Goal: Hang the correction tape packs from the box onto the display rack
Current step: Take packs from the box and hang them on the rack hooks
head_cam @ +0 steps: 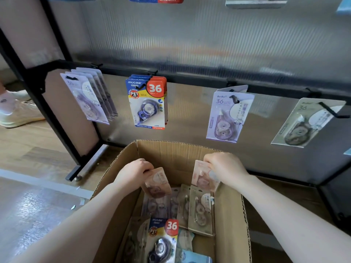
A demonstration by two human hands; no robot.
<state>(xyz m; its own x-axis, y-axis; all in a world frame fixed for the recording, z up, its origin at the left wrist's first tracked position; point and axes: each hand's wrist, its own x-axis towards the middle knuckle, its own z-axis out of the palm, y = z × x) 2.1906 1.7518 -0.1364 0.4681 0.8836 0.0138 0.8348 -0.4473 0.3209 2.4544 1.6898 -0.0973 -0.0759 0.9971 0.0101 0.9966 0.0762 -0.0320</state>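
I am lifting two pinkish correction tape packs out of the cardboard box (230,209).

My left hand (133,170) is pinching one blister-carded pack (157,184); my right hand (224,168) is gripping another (201,176), both just below the display rack (190,74).

The wooden floor (34,158) carries the cardboard box (229,215) and rack foot (76,174).

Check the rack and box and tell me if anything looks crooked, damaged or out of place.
Nothing looks damaged or spilled. The lavender packs on the leftmost hook and the grey-green pack on the far right hang tilted, though the wide-angle lens may exaggerate that. Packs lie loosely jumbled in the cardboard box.
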